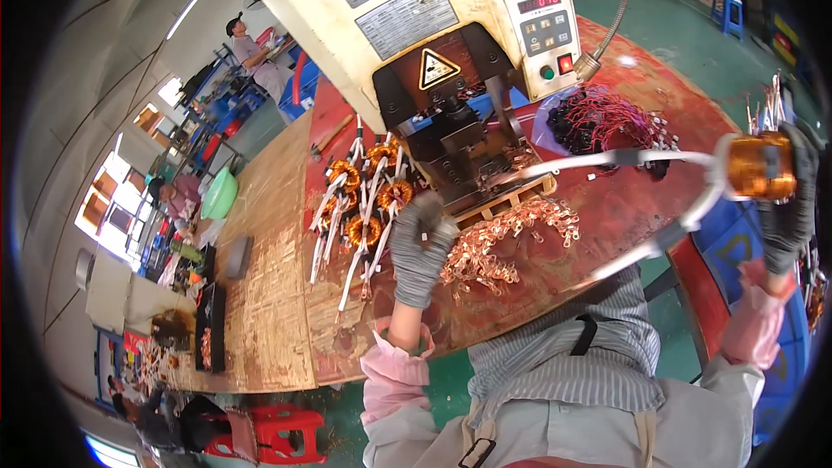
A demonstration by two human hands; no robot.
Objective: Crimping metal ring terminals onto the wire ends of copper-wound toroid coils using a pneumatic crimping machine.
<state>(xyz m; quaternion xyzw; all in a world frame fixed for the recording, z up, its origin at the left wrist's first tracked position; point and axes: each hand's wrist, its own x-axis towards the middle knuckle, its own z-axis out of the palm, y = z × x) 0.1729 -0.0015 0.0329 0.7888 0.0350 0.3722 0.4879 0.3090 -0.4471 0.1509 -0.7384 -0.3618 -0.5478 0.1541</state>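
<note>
My right hand, in a grey glove, grips a copper-wound coil at the far right. One white-sleeved lead stretches from the coil leftward to the die area of the crimping press. A second lead hangs down toward the table's front edge. My left hand, also gloved, is closed just left of a pile of copper ring terminals, below the press. Whatever its curled fingers hold is too small to make out. Several finished-looking coils with white leads lie left of that hand.
Beside the press head sits a control box with a red display. Dark parts with purple wires lie right of the press on the worn red table. Blue crates stand at my right. Co-workers and a red stool are farther left.
</note>
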